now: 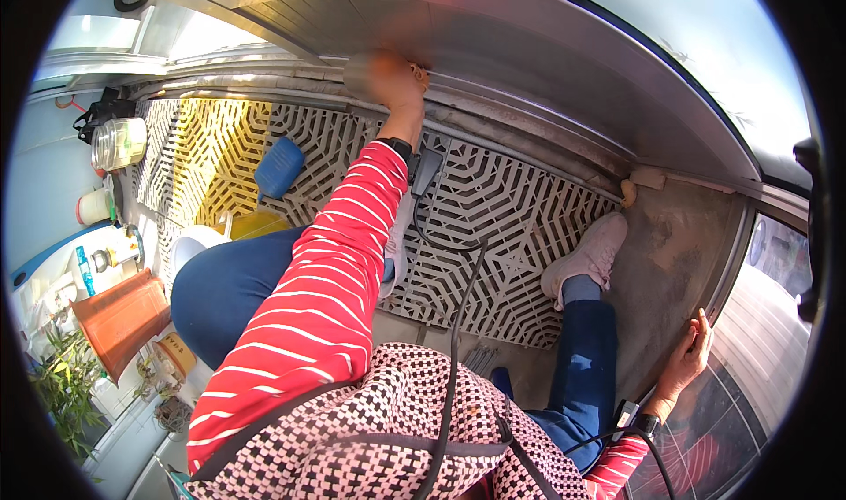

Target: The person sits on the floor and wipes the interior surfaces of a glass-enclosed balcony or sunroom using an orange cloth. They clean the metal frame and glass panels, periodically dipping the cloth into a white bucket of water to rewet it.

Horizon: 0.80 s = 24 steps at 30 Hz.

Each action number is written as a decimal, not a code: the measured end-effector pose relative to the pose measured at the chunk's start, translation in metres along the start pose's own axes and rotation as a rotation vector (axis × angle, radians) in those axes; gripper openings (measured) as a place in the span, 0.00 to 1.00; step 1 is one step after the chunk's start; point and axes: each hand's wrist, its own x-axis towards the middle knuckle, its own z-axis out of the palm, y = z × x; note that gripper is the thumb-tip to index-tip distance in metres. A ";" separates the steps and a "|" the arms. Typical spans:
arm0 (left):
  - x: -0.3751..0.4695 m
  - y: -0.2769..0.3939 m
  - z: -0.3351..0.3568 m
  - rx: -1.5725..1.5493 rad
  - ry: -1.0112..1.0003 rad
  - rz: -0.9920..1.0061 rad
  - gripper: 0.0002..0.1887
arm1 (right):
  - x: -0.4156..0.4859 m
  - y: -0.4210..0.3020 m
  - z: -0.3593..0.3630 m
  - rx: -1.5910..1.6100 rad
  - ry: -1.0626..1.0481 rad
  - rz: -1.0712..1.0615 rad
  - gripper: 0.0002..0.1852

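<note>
My left hand (400, 87), in a red striped sleeve, reaches to the base of the metal panel (502, 70) at the top. It is partly blurred, so whether it holds something cannot be told. My right hand (691, 354) lies against the metal frame (730, 269) of the glass at the right, its fingers extended and apart. A black cable (462, 302) runs up over my checked apron (410, 401) to a dark device (428, 169) on the slatted plastic mat (489, 189), just below my left wrist. My feet are wide apart in pale shoes (591, 252).
A blue plastic container (279, 167) lies on the mat. At the left stand a clear jar (119, 143), a brown plant pot (125, 325), green plants (63, 381) and other items. A white vessel (192, 245) and a yellow basin (261, 224) are beside my left knee.
</note>
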 end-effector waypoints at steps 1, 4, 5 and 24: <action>-0.022 -0.012 0.016 -0.068 -0.063 -0.104 0.08 | 0.001 -0.001 0.000 0.004 0.005 0.003 0.16; -0.105 -0.053 0.069 0.241 -0.137 0.020 0.14 | 0.000 -0.003 0.000 -0.001 0.000 0.023 0.16; -0.128 -0.066 0.087 0.339 -0.168 0.070 0.17 | 0.000 -0.003 -0.001 0.004 -0.006 0.033 0.17; -0.211 -0.140 0.170 0.062 -0.661 -0.535 0.14 | 0.003 -0.011 -0.002 0.024 0.045 -0.020 0.19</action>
